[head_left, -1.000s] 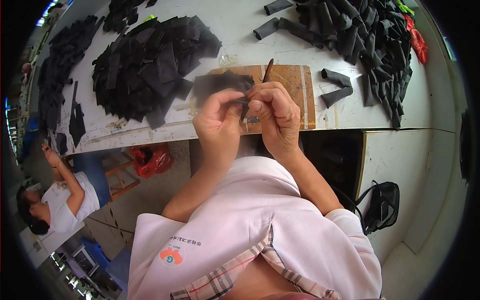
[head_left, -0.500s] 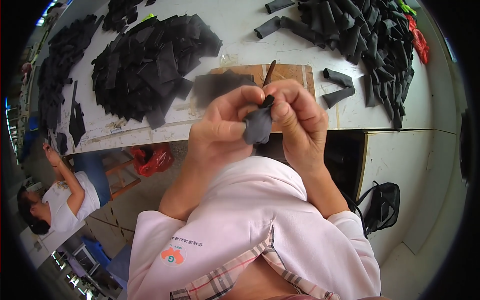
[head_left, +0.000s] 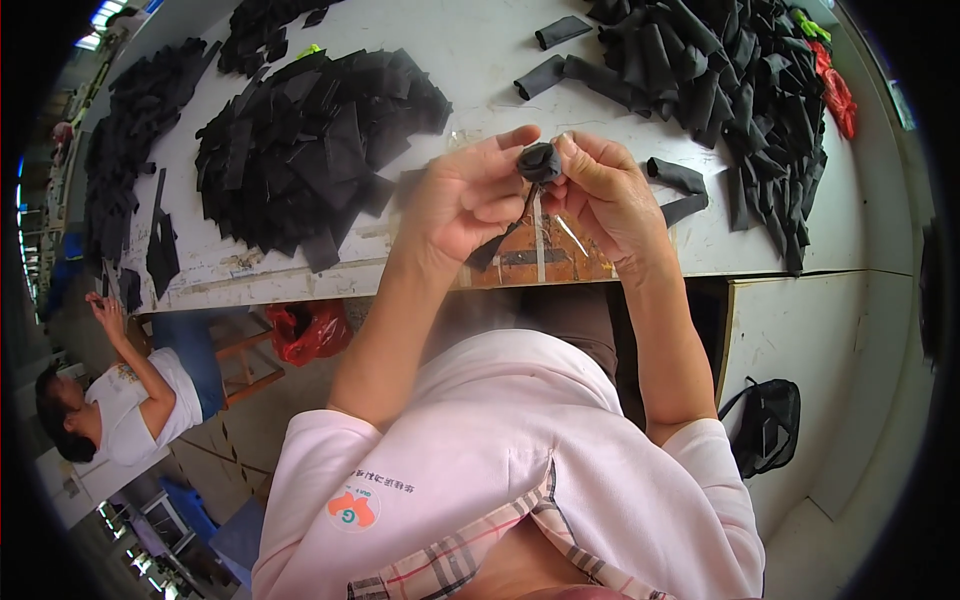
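In front of my chest, over the table edge, a small black fabric tube (head_left: 540, 162) is bunched up with its round opening facing up. My left hand (head_left: 470, 195) curls against its left side, thumb along the rim and fingers bent below. With thumb and fingers, my right hand (head_left: 605, 190) pinches the tube's right side. A thin dark rod (head_left: 529, 200) shows just under the fabric; whether it goes inside is hidden. Beneath my hands lies a worn brown board (head_left: 555, 262), with a slim shiny strip (head_left: 572, 236) beside my right fingers.
A big heap of flat black fabric pieces (head_left: 310, 150) lies left of my hands, more black pieces (head_left: 140, 120) farther left. Many black fabric tubes (head_left: 700, 75) pile up at the right, near a red plastic bag (head_left: 835, 90). Another person (head_left: 140, 400) sits at the left.
Both hands have moved slightly up and away from my body with the black fabric tube. Its opening now faces up, and the brown board shows below my hands.
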